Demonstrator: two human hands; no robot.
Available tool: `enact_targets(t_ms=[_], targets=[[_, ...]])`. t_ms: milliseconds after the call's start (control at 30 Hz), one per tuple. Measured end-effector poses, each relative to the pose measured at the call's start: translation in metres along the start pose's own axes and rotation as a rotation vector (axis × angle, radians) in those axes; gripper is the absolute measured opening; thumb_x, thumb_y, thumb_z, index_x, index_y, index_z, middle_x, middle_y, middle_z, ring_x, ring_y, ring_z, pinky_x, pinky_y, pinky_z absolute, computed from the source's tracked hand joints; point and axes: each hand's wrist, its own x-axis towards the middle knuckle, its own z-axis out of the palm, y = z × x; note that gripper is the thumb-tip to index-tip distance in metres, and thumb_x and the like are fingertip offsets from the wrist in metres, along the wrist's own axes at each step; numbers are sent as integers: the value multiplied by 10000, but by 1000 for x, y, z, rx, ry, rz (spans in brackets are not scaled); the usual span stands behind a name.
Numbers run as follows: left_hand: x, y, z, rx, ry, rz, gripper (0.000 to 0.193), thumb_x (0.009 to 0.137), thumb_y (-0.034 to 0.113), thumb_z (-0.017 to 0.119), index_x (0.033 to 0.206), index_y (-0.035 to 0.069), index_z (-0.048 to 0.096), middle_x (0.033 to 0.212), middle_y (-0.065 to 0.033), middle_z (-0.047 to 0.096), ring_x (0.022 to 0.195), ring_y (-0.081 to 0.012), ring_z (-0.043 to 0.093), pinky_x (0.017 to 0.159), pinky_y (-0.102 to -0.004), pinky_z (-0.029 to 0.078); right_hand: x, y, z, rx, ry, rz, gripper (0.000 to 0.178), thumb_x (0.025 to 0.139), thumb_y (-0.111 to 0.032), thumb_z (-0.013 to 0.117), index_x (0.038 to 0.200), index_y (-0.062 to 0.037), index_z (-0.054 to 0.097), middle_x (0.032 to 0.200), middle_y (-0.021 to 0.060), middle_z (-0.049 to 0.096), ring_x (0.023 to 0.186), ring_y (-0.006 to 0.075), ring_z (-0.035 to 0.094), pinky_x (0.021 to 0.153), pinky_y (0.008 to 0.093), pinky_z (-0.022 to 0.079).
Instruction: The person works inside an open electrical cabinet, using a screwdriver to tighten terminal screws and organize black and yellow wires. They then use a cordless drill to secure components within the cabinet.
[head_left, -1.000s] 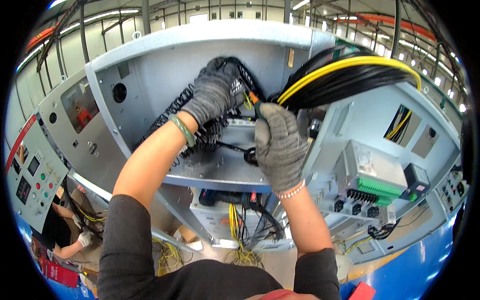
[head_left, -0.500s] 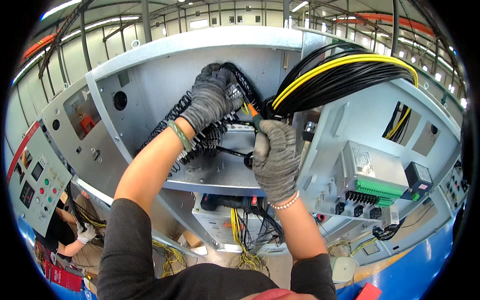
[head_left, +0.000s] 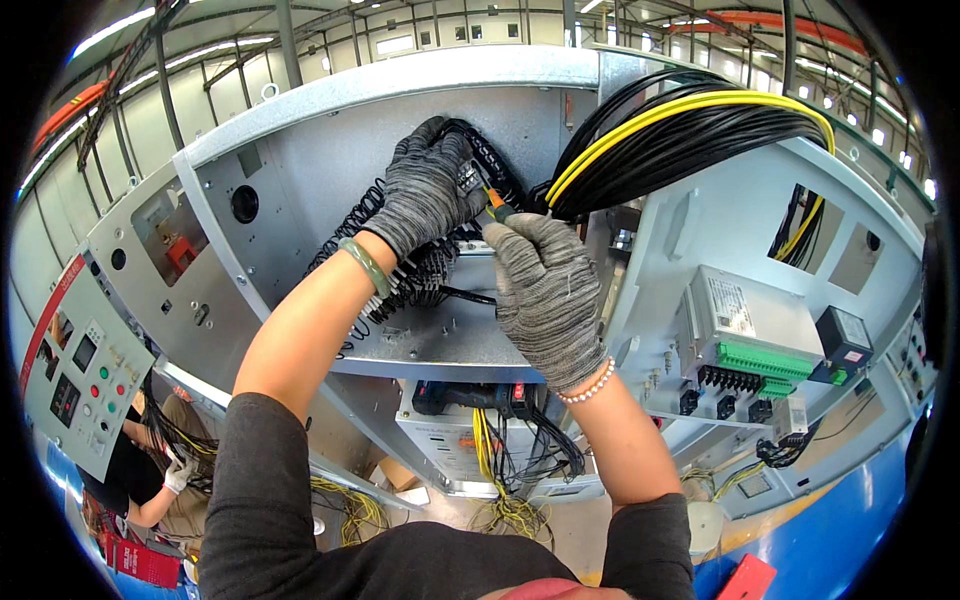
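Both my hands wear grey knitted gloves and work inside an open metal cabinet. My left hand [head_left: 430, 185] is closed around a small pale terminal block [head_left: 468, 178] beside a black wire bundle [head_left: 490, 155]. My right hand [head_left: 548, 290] is wrapped round a screwdriver [head_left: 497, 203] with an orange and dark green handle, mostly hidden by the glove. The screwdriver points up and left at the block; its tip's exact contact cannot be made out. Under my left wrist lie many black wires [head_left: 425, 275] with pale end tags. A black spiral-wrapped harness [head_left: 340, 235] runs beside them.
A thick coil of black and yellow cable [head_left: 690, 140] hangs over the cabinet's right side. On the right panel sits a silver module [head_left: 745, 315] with green terminals. A power tool [head_left: 470, 398] rests below the shelf. At lower left, another person's gloved hand [head_left: 178, 472] holds wires.
My right hand has turned and shifted slightly up, covering more of the screwdriver handle. My left hand stays at the terminal block. The whole view has moved a little.
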Motion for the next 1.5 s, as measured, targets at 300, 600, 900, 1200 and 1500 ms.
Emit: enact_targets(t_ms=[300, 600, 900, 1200, 1500], targets=[[5, -6, 3, 2, 0, 8, 687, 616, 459, 770, 1154, 67, 601, 1255, -179, 562, 1251, -354, 457, 1114, -432, 298, -29, 3, 1, 62, 76, 138, 231, 829, -69, 641, 1058, -38, 634, 1037, 163, 615, 950, 324, 611, 851, 406, 509], [2, -8, 10, -10, 120, 82, 635, 576, 419, 808, 1084, 75, 641, 1181, -170, 581, 1191, -342, 482, 1097, -448, 300, -11, 1, 1, 5, 91, 219, 271, 833, -136, 674, 1097, -85, 638, 1006, 135, 626, 897, 302, 626, 775, 390, 536], [2, -5, 4, -23, 45, 7, 611, 598, 418, 790, 1076, 70, 634, 1217, -177, 554, 1211, -353, 452, 1080, -443, 308, 0, -6, -9, 17, 90, 190, 234, 820, -99, 673, 1051, -62, 658, 1041, 121, 646, 965, 289, 635, 837, 394, 521], [1, 7, 3, 117, 73, 54, 530, 685, 318, 761, 1125, 75, 594, 1258, -205, 542, 1221, -374, 460, 1089, -480, 293, -14, 0, 11, -46, 83, -30, 297, 764, -79, 693, 1053, -147, 685, 970, 73, 643, 882, 262, 621, 750, 379, 509], [17, -28, 31, -611, 10, -205, 479, 596, 279, 831, 972, 63, 626, 1138, -177, 601, 1154, -355, 514, 1025, -400, 404, 3, -5, 0, 44, 30, 104, 315, 797, -78, 676, 1108, -95, 626, 1002, 99, 632, 885, 292, 642, 759, 368, 539]])
